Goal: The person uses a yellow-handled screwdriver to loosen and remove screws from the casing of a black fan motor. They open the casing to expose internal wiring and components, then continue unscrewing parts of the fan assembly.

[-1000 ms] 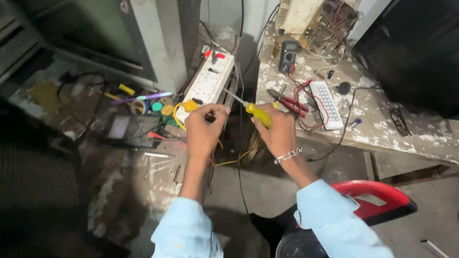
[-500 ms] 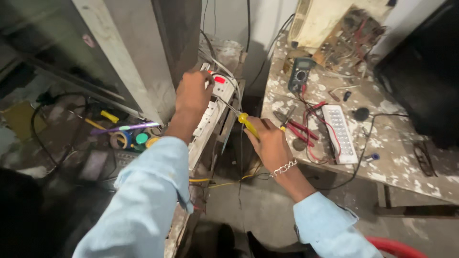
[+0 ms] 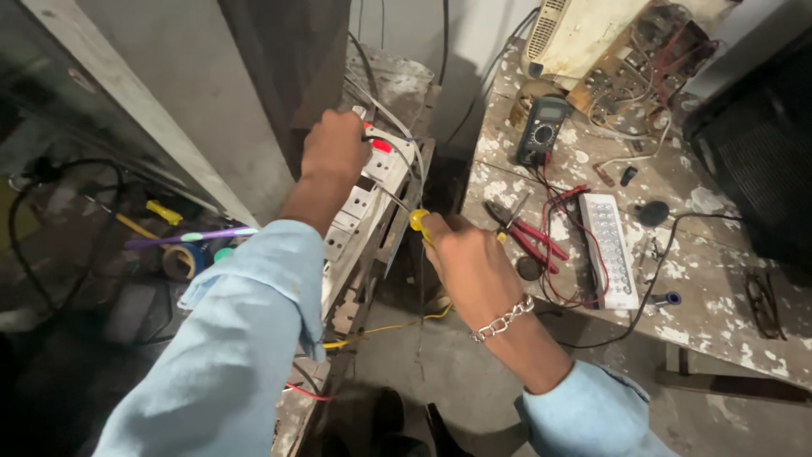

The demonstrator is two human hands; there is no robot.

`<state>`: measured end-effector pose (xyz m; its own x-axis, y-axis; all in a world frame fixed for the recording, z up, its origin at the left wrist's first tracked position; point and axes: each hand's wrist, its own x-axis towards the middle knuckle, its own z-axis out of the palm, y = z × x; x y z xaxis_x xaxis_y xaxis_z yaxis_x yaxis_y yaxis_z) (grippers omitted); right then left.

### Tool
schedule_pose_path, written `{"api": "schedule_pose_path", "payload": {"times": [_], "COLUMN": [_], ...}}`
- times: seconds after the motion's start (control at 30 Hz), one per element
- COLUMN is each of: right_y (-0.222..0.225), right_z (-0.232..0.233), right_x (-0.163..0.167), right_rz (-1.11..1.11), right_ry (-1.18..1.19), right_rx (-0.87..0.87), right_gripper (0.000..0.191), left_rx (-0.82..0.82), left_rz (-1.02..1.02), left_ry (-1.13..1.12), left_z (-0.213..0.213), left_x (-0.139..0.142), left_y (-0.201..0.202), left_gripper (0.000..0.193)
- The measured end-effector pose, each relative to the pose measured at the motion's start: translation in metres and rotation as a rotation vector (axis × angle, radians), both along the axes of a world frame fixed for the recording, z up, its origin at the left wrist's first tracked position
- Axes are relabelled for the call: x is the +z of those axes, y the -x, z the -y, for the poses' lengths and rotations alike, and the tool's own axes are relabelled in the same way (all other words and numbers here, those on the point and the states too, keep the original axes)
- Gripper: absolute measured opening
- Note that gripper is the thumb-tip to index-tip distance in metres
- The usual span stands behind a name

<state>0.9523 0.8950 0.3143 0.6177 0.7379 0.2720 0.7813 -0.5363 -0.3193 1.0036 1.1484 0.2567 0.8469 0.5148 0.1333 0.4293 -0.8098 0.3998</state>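
Note:
My left hand [image 3: 336,149] rests on the far end of a long white switch-and-socket board [image 3: 365,199] that has a red switch, and its fingers curl over the board's top. My right hand [image 3: 469,264] grips a yellow-handled screwdriver [image 3: 417,220]. The thin shaft of the screwdriver points left at the board's side edge. A chain bracelet hangs on my right wrist. Both arms wear light blue sleeves. Wires run from the board's top toward the wall.
A paint-spattered bench [image 3: 710,296] on the right carries a multimeter [image 3: 543,129], red-handled pliers [image 3: 524,233], a white LED strip panel [image 3: 611,250], a bare circuit board [image 3: 651,59] and black spectacles [image 3: 764,303]. Tape rolls [image 3: 182,261] and tools lie lower left. A large grey cabinet [image 3: 161,101] stands left.
My left hand has moved up from the board's near end to its far end. My head has come closer, and the screwdriver tip has moved up to the board's edge.

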Motion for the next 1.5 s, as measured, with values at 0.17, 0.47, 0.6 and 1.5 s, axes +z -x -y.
{"api": "schedule_pose_path", "payload": {"times": [0.17,0.47,0.6,1.5], "right_y": [0.000,-0.023,-0.026,-0.063], "right_z": [-0.006,-0.037,-0.042,-0.070], "right_x": [0.014,0.042,0.050,0.060], "right_rz": [0.006,0.076,0.067,0.047], "right_ry": [0.050,0.176,0.183,0.283], "right_rx": [0.000,0.099,0.133,0.116], "right_gripper": [0.022,0.009,0.010,0.032], "left_rx": [0.039,-0.057,-0.071,-0.134], "left_rz": [0.029,-0.002,-0.009,-0.173], "left_ry": [0.033,-0.035,-0.009,0.083], "left_z": [0.003,0.025,0.025,0.017], "left_x": [-0.001,0.010,0.012,0.022], "left_y": [-0.001,-0.015,-0.013,-0.022], "left_gripper": [0.022,0.022,0.021,0.034]}}
